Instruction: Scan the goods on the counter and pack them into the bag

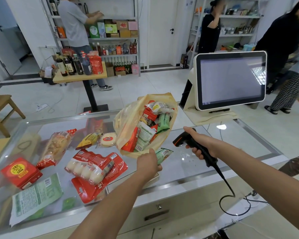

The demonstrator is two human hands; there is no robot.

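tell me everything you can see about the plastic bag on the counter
The plastic bag is thin, translucent and yellowish-tan, crinkled and soft. It stands on the glass counter, slumped with its open mouth tipped toward the camera. It is already well filled: red cartons, white and green snack packets with barcodes show inside and through the film. The left hand is at its lower front edge, holding a small green packet beside it. Unpacked goods lie to its left.

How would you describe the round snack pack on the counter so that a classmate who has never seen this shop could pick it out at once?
Start at the yellowish plastic bag standing mid-counter on the glass counter. Just to its left lies the round snack pack, beside a yellow packet. It is the only disc-shaped item there: pale, with a red circular label in its middle, while its neighbours are long or boxy.
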